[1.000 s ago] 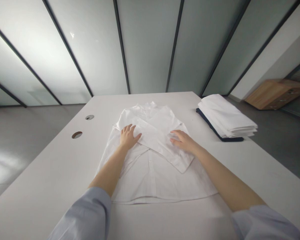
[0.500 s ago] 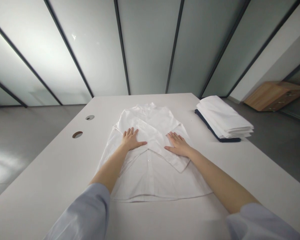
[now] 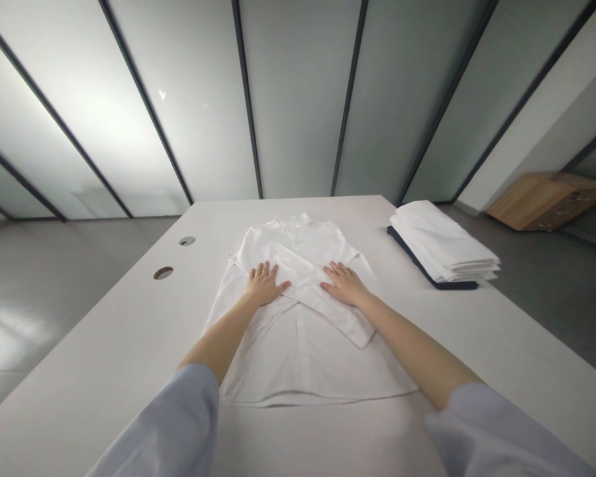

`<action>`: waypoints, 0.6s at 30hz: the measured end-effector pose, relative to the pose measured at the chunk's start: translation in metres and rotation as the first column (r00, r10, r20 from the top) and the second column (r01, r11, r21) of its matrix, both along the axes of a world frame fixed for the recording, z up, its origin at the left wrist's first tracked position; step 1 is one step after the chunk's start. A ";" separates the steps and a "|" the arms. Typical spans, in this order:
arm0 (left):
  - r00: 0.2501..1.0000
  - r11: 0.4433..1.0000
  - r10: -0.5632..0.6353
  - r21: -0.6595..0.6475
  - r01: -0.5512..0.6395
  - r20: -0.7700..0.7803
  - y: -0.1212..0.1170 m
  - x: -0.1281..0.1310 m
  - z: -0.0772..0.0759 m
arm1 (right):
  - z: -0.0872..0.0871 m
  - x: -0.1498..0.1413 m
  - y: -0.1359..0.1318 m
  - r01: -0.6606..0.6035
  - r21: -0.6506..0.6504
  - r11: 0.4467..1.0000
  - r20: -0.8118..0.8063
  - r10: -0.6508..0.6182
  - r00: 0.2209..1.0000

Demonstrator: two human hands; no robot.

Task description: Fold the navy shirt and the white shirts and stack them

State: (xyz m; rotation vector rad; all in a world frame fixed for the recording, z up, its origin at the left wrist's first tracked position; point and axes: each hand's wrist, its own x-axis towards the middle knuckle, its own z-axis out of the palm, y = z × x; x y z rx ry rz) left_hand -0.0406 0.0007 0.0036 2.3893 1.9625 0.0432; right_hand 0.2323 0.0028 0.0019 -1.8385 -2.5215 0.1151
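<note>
A white button shirt lies flat on the white table, collar at the far end, with its sleeves folded across the chest. My left hand lies flat on the folded sleeves left of the middle, fingers spread and palm down. Resting flat on the same folds, my right hand is open too, just right of the middle. Neither hand holds anything.
A stack of folded white cloths on a dark folded piece sits at the table's far right edge. Two round cable holes are at the left of the table. A wooden cabinet stands on the floor at the far right.
Both hands have drawn closer together on the folded sleeves, and my right hand has flattened. The view has tilted slightly, shifting the table down in the frame.
</note>
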 end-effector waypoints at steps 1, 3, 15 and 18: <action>1.000 1.000 -0.001 -0.005 0.001 -0.007 -0.003 0.000 0.001 | -0.004 0.000 -0.003 -0.001 -0.003 1.000 0.000 0.001 1.000; 1.000 1.000 -0.010 -0.020 0.010 -0.021 -0.012 0.000 0.001 | -0.010 0.001 -0.012 0.006 0.004 1.000 0.003 -0.006 1.000; 0.998 0.997 -0.052 0.053 0.054 -0.027 -0.022 -0.003 0.025 | 0.037 0.000 -0.025 0.052 0.020 0.998 0.029 -0.053 0.998; 1.000 0.992 0.007 0.128 -0.008 0.008 0.010 -0.005 0.022 | 0.037 -0.007 0.010 0.057 0.098 0.994 -0.017 -0.056 0.998</action>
